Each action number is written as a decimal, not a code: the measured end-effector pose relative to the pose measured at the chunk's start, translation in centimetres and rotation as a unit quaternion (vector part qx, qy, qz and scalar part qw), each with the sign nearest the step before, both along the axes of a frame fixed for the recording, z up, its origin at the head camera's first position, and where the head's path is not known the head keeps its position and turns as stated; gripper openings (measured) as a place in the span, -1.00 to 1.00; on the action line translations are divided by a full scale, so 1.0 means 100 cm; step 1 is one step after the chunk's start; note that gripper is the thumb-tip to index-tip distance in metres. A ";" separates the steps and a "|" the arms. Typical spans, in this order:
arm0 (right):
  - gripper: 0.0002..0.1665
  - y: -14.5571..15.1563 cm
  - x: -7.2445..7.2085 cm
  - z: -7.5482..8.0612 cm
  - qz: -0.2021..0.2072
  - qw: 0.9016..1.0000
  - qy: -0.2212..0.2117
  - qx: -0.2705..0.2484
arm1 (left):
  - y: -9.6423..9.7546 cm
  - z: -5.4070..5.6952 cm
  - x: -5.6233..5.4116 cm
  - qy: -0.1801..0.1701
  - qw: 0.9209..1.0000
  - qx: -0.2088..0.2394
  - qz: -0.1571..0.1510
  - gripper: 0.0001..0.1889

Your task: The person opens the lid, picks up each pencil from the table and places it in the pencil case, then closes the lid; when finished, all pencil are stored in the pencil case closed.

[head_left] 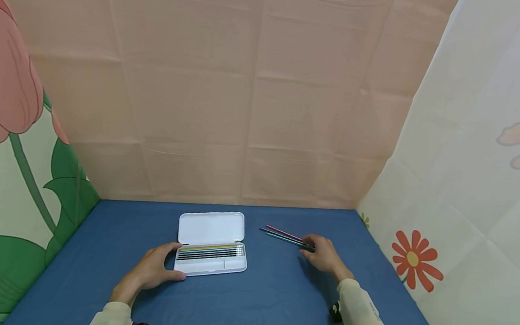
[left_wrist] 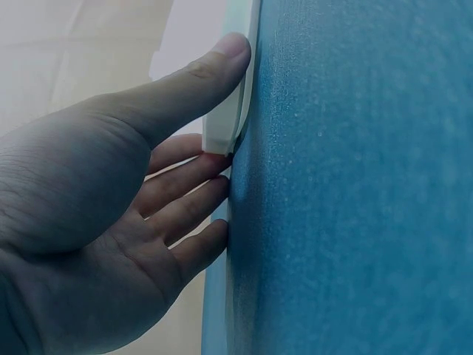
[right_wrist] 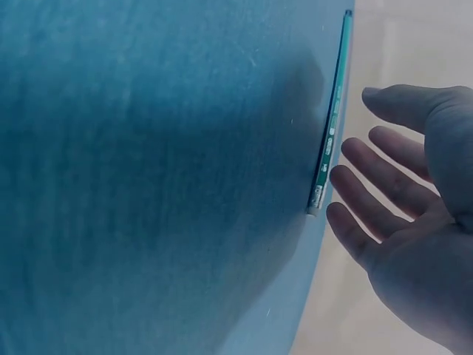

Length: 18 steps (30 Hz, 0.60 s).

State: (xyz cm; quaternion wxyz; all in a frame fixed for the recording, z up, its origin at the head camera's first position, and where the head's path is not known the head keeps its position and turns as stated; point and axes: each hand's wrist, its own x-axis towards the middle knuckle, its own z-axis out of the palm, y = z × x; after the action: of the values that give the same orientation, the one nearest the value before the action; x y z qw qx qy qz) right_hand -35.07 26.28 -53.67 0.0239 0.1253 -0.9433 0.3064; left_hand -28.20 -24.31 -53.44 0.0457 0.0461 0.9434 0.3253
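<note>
A white pencil case [head_left: 207, 269] lies open on the blue cloth, its lid [head_left: 211, 228] folded back. Inside are several pencils [head_left: 208, 252], one yellow and the others dark. My left hand [head_left: 153, 270] holds the case's left end, thumb at the front edge and fingers at the back corner. To the right of the case, three loose pencils lie side by side, among them a red pencil [head_left: 282, 232] and a green pencil [right_wrist: 332, 126]. My right hand [head_left: 323, 253] is over their right ends, fingers spread and apart from the green pencil in the right wrist view.
Blue cloth [head_left: 250, 308] covers the table. A tan sheet [head_left: 246, 106] hangs behind it. Printed flower sheets stand on both sides, the right sheet [head_left: 466, 197] close to my right forearm.
</note>
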 end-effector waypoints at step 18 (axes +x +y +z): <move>-0.75 0.000 -0.002 -0.001 -0.009 0.999 -0.018 0.030 | 0.000 0.002 0.001 -0.002 1.000 -0.004 0.000 0.06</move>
State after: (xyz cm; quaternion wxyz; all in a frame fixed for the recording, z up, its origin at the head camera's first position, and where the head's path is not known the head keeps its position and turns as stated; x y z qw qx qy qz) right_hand -35.23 26.31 -53.77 0.0054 0.1118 -0.9536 0.2796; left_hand -28.13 -24.28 -53.22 0.0476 0.0450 0.9447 0.3213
